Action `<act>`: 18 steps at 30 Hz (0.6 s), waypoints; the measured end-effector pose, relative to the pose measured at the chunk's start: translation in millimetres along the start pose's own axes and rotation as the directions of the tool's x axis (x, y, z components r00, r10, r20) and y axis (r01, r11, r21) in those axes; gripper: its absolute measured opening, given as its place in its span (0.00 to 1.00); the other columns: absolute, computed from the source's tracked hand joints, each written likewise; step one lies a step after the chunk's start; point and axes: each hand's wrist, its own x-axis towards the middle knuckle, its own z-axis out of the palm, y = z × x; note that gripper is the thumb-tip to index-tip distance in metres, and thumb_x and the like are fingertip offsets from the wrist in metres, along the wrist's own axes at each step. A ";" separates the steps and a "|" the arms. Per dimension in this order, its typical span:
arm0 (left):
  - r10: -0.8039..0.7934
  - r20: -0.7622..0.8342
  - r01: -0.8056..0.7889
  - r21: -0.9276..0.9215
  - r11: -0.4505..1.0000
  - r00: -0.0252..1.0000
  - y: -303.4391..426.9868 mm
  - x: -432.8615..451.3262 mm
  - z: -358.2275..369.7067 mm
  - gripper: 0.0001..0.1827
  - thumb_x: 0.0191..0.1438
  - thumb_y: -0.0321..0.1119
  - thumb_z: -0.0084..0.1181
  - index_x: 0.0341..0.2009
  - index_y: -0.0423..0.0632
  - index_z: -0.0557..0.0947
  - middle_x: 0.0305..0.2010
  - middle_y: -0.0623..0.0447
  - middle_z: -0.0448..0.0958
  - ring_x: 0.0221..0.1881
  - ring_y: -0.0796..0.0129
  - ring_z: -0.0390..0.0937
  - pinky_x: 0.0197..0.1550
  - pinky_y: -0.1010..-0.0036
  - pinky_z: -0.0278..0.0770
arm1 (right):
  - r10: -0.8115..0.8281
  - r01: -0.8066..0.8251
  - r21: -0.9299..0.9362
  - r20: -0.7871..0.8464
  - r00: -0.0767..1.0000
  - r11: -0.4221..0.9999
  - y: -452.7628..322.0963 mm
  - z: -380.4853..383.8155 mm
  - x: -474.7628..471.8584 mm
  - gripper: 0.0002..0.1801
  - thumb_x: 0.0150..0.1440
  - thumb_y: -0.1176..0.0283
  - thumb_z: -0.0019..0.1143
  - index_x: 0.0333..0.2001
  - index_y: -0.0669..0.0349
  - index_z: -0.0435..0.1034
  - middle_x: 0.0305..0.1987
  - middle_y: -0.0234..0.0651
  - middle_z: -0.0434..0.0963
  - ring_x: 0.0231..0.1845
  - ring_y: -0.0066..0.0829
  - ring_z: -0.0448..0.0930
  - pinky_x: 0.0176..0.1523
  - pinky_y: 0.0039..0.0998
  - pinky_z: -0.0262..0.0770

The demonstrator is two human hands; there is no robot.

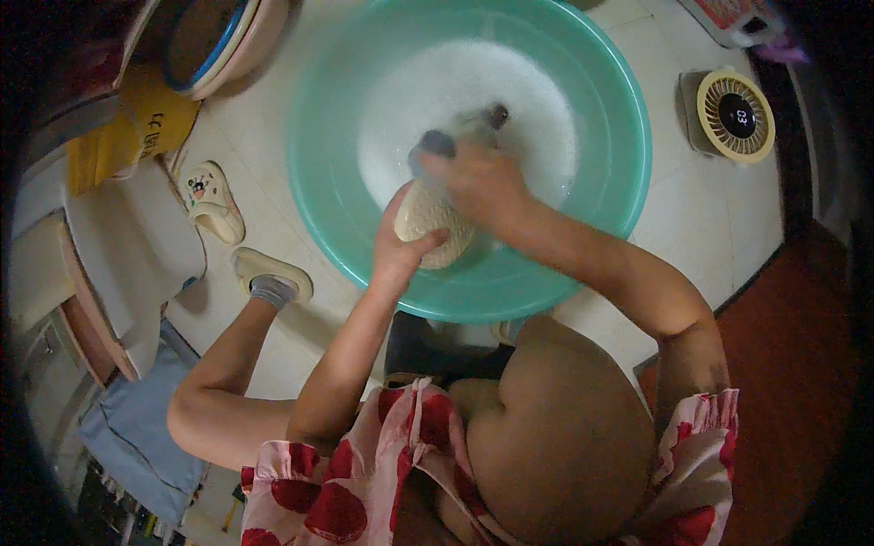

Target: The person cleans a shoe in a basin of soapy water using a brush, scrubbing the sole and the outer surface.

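Across the rim of a large turquoise plastic basin (471, 315), my left hand (399, 249) grips a cream, textured object (437, 222), which looks like a shoe seen from its sole, with the thumb over its near end. My right hand (478, 181) is at its far end, blurred, with its fingers curled around a dark-ended object (437, 145) that I cannot identify for sure. Just beyond, another dark thing (498, 116) shows in the white suds (410, 89); whether it is part of the same object is unclear. My right fingers hide much of the contact.
A small fan with a lit display (737, 115) stands right of the basin. To the left are a cream clog (215, 205), my slippered foot (273, 276), a yellow bag (153, 123) and nested basins (239, 54). A white toilet (150, 232) stands at left.
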 end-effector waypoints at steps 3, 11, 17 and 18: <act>0.094 -0.011 -0.091 0.150 0.984 0.996 -12.2 -1.5 1.8 0.40 0.34 0.27 0.62 0.56 0.41 0.63 0.49 0.48 0.70 0.51 0.63 0.68 0.53 0.68 0.65 | 0.084 -0.082 -0.087 0.020 0.996 0.993 20.8 6.6 6.8 0.08 0.50 0.67 0.46 0.34 0.55 0.68 0.25 0.44 0.74 0.28 0.43 0.78 0.25 0.41 0.74; -0.001 -0.021 0.006 0.224 0.975 1.000 -35.1 -4.5 -14.1 0.42 0.38 0.26 0.64 0.59 0.43 0.59 0.53 0.47 0.68 0.52 0.62 0.68 0.53 0.69 0.67 | -0.003 -0.044 0.204 0.226 0.974 0.978 -36.0 -8.0 2.2 0.13 0.54 0.61 0.43 0.43 0.46 0.65 0.28 0.46 0.74 0.31 0.47 0.77 0.34 0.46 0.72; 0.035 -0.068 -0.028 0.099 0.995 0.997 -25.1 0.0 -0.9 0.40 0.39 0.26 0.63 0.57 0.43 0.60 0.52 0.46 0.68 0.51 0.62 0.69 0.52 0.69 0.68 | 0.114 -0.193 0.254 0.295 0.949 0.948 8.0 3.7 20.0 0.15 0.52 0.64 0.46 0.45 0.45 0.66 0.30 0.49 0.72 0.32 0.49 0.77 0.33 0.48 0.72; -0.008 -0.071 0.018 0.150 0.989 0.997 -28.3 -3.0 -4.5 0.40 0.39 0.26 0.63 0.57 0.43 0.60 0.53 0.46 0.68 0.51 0.62 0.69 0.53 0.68 0.68 | 0.030 -0.082 0.226 0.225 0.974 0.971 -28.7 0.6 3.3 0.14 0.52 0.63 0.46 0.45 0.45 0.66 0.31 0.48 0.73 0.33 0.48 0.77 0.33 0.47 0.73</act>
